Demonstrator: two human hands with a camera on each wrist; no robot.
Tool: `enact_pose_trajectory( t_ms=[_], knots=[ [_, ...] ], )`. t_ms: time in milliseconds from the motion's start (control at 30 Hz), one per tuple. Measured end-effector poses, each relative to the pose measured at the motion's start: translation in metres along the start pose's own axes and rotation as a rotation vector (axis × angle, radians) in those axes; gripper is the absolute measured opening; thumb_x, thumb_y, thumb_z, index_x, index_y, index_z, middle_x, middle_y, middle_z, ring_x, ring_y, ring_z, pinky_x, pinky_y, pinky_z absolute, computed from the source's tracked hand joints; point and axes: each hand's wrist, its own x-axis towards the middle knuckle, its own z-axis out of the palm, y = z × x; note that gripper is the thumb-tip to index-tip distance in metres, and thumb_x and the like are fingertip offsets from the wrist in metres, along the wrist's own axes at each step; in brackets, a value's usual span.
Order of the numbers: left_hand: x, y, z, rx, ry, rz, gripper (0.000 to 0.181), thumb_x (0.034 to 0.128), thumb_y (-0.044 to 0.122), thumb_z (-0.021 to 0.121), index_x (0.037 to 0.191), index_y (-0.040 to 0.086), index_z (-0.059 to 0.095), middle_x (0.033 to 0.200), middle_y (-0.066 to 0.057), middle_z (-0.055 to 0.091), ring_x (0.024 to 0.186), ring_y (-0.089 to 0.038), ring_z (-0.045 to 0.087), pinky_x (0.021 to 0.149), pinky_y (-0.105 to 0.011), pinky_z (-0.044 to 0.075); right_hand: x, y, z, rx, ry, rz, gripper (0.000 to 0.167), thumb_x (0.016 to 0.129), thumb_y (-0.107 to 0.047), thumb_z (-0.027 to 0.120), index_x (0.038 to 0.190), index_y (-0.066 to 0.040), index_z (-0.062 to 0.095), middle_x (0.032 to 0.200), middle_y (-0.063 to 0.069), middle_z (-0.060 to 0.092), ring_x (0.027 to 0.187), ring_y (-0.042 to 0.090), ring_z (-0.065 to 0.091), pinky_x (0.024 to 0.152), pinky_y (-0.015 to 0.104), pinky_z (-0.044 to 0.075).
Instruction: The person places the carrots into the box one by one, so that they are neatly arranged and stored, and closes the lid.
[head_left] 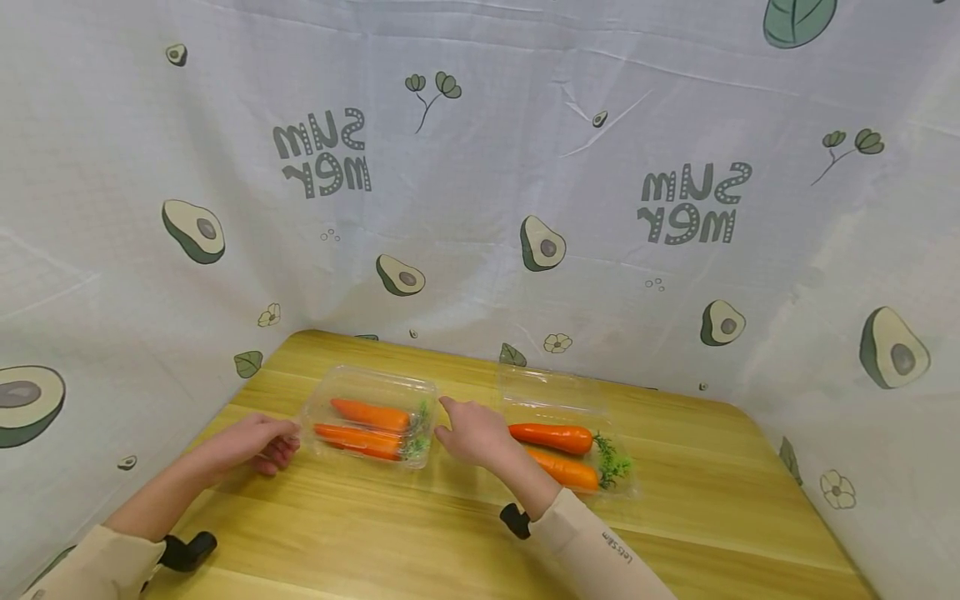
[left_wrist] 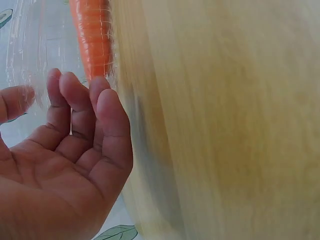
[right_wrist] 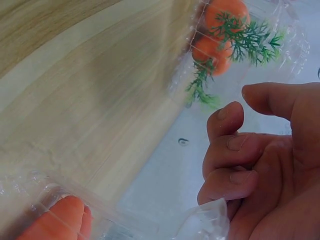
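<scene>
A clear plastic box (head_left: 318,398) with two carrots inside lies at the left of the table, its lid seemingly down. One of these carrots (left_wrist: 90,35) has its tip toward my left hand (head_left: 258,442). That hand is at the box's left end, fingers loosely bent and thumb apart; whether the fingertips touch the plastic I cannot tell. My right hand (head_left: 476,432) hovers by the box's right end, thumb and index finger apart, the other fingers bent, holding nothing. Green leafy tops (right_wrist: 242,42) show at that end. To the right sits a second clear box (head_left: 630,483) with two carrots (head_left: 558,437), its lid (head_left: 555,387) raised at the back.
Both boxes lie on a yellow wooden table (head_left: 360,533). A white curtain (head_left: 465,200) with avocado prints hangs behind it and along the sides. My right forearm passes in front of the second box's left part.
</scene>
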Motion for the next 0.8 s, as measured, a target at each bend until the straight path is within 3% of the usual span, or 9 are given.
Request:
enact_pose_trajectory(
  t_ms=[333, 667, 733, 800],
  knots=[
    [0.002, 0.0, -0.004, -0.079, -0.085, 0.023, 0.032, 0.1036, 0.027, 0.051, 0.09, 0.002, 0.066, 0.075, 0.002, 0.059, 0.068, -0.011, 0.058, 0.064, -0.026, 0.054, -0.002, 0.001, -0.001, 0.056, -0.008, -0.01, 0.059, 0.101, -0.035, 0.059, 0.153, -0.012, 0.044, 0.054, -0.001, 0.045, 0.044, 0.013, 0.029, 0.043, 0.028, 0.025],
    [0.002, 0.0, -0.003, -0.109, -0.084, 0.025, 0.029, 0.1031, 0.023, 0.051, 0.089, 0.003, 0.067, 0.075, 0.003, 0.06, 0.067, -0.008, 0.057, 0.064, -0.024, 0.053, -0.009, 0.0, -0.002, 0.238, -0.005, -0.032, 0.057, 0.102, -0.028, 0.058, 0.15, -0.001, 0.045, 0.06, -0.003, 0.05, 0.049, 0.011, 0.04, 0.049, 0.029, 0.034],
    [0.002, 0.0, -0.003, -0.112, -0.084, 0.032, 0.029, 0.1034, 0.022, 0.051, 0.089, 0.003, 0.067, 0.075, 0.003, 0.06, 0.067, -0.008, 0.057, 0.064, -0.023, 0.053, -0.011, 0.0, -0.001, 0.279, 0.008, -0.04, 0.056, 0.101, -0.027, 0.057, 0.148, 0.001, 0.046, 0.064, -0.001, 0.055, 0.052, 0.011, 0.044, 0.054, 0.031, 0.039],
    [0.002, 0.0, -0.003, -0.116, -0.078, 0.031, 0.029, 0.1035, 0.023, 0.052, 0.089, 0.004, 0.068, 0.075, 0.004, 0.06, 0.067, -0.008, 0.057, 0.063, -0.023, 0.053, -0.014, 0.0, -0.001, 0.317, 0.026, -0.037, 0.054, 0.101, -0.027, 0.057, 0.146, 0.003, 0.049, 0.08, 0.005, 0.067, 0.061, 0.013, 0.054, 0.063, 0.035, 0.048]
  ],
)
